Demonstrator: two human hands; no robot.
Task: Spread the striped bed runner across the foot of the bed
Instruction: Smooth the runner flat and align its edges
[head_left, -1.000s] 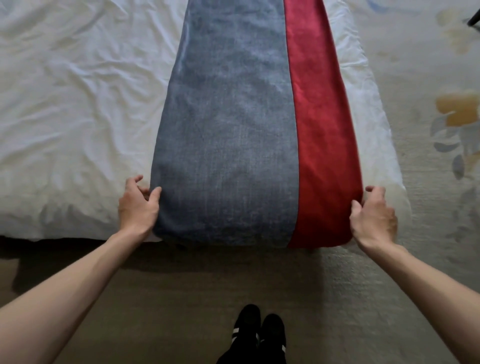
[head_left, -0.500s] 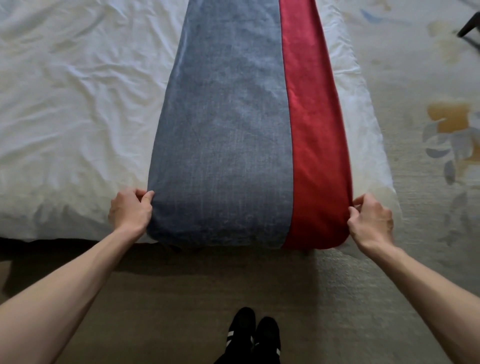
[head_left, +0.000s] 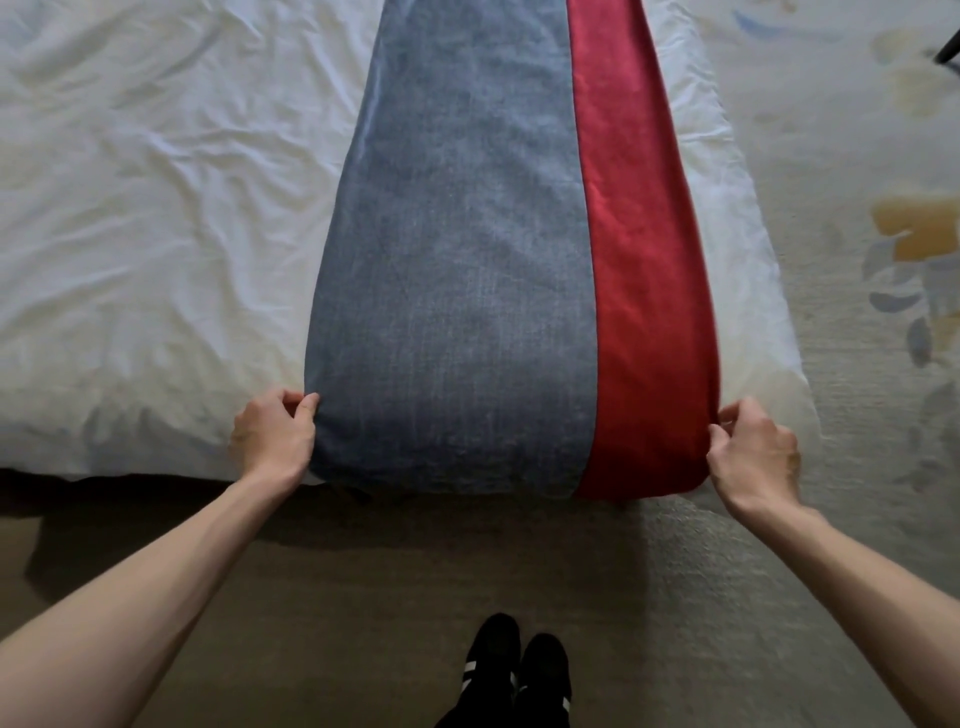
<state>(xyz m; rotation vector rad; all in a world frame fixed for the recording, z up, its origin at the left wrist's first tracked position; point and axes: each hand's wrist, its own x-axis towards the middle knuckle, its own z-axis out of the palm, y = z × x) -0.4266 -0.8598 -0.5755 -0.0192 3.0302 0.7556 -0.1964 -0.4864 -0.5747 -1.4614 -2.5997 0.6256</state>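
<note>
Striped bed runner (head_left: 457, 291): lies flat on white bed (head_left: 130, 234), stretched between both hands. Left hand (head_left: 272, 439) fingers pinched closed on grey edge; right hand (head_left: 753, 452) fingers pinched on red edge.

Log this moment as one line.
left hand: pinching runner grey edge | right hand: pinching red edge | runner: flat on bed, near end draped over side
</note>
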